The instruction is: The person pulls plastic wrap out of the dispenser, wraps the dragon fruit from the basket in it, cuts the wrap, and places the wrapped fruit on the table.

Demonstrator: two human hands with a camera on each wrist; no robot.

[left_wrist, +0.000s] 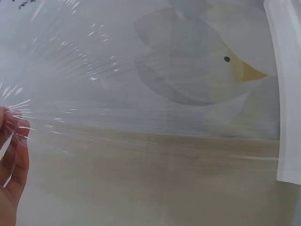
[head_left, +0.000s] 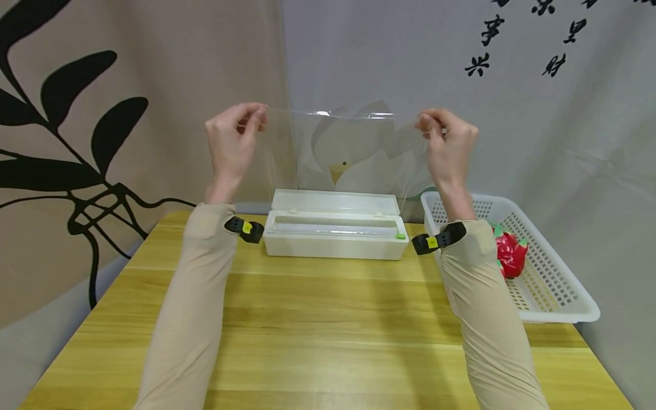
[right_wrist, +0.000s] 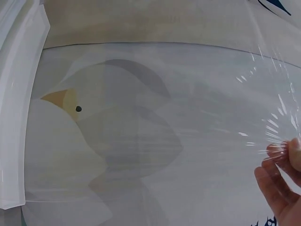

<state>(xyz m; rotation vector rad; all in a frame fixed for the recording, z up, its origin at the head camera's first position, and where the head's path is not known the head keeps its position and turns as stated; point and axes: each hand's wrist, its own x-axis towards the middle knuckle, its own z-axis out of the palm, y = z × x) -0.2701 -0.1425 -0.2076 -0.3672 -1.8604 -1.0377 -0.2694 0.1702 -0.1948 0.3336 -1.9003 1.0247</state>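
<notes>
Film above box, basket partly behind sleeve

From here I see glossy plastic film, a smooth plastic box, wood-grained tabletop and matt cloth backdrop.

From farthest back, the head view looks forward and down over the desk; both wrist views, near the film, face the curtain through it, sharing the bird.
</notes>
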